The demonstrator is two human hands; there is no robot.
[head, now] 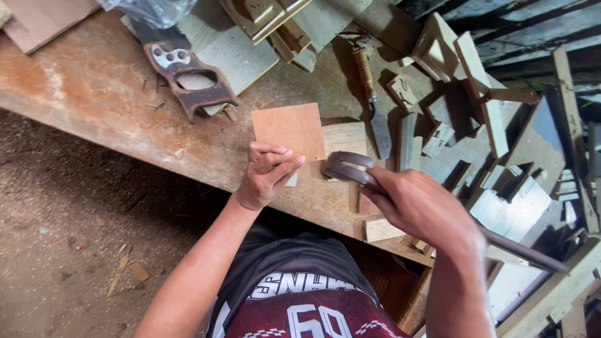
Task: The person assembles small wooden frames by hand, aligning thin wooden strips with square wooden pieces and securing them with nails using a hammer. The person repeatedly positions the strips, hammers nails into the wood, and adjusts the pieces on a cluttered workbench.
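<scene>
Right hand fisted round a claw hammer — head low over the workbench. Left hand pinches something small, too tiny to tell, at plywood square's near edge. Farther back — chisel, handsaw.

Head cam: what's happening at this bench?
A person stands at a worn wooden workbench. The left hand pinches something small, too small to identify, at the lower edge of a square plywood piece lying flat on the bench. The right hand grips a hammer, its head close beside the left hand's fingers. A handsaw handle, a chisel and many wood offcuts lie around.
</scene>
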